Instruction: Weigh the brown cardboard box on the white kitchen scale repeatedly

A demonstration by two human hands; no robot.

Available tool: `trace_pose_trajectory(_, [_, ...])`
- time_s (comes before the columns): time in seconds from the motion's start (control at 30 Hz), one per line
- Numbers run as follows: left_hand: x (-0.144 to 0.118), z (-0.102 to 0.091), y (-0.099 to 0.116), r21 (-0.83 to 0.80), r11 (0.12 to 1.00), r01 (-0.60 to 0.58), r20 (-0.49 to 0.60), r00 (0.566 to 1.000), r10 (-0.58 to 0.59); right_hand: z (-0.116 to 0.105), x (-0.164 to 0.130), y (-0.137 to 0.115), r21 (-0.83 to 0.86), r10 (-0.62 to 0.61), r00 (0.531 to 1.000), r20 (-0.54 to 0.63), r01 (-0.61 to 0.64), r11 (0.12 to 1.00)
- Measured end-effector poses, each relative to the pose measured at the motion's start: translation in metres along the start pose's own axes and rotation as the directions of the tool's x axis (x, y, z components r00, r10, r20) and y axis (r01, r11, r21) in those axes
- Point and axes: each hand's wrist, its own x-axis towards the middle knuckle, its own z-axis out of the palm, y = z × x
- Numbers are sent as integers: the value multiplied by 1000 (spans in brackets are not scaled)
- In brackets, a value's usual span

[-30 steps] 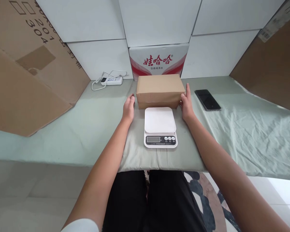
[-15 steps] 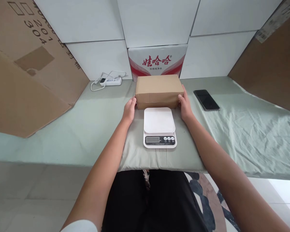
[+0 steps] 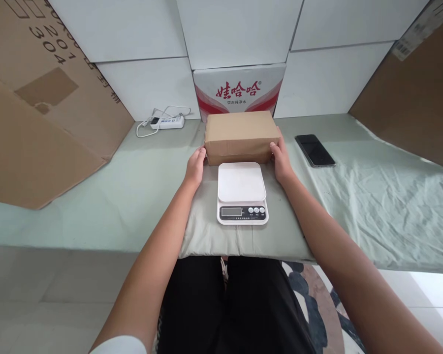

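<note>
Head view, plain brown parcel [image 3: 239, 135], left hand [image 3: 195, 166], right hand [image 3: 281, 160], both grips pressed on its ends

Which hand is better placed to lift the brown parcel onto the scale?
Neither alone, probably: the left hand and right hand press opposite ends of the brown parcel, right behind the scale. Both look equally placed.

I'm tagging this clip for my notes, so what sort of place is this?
Probably a makeshift parcel-packing or weighing spot in a home or small storeroom. A digital scale sits on a cloth-covered table, both hands grip a brown parcel just behind it, and large cardboard boxes lean alongside.
</note>
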Motion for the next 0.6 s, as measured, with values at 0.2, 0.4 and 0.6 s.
trace_pose_trajectory(0.2, [2,-4,-6,-13,1000,-13,19,1000,14,-2,-2,-2,-3,8,1000,17,-8,1000])
trace_pose_trajectory(0.4, [7,-5,-10,-5,1000,-13,14,1000,13,0,-4,-8,3,21,999,27,-21,1000])
trace_pose_trajectory(0.6, [12,-3,-14,-17,1000,9,-3,1000,-9,1,-6,-11,-6,-16,1000,25,16,1000])
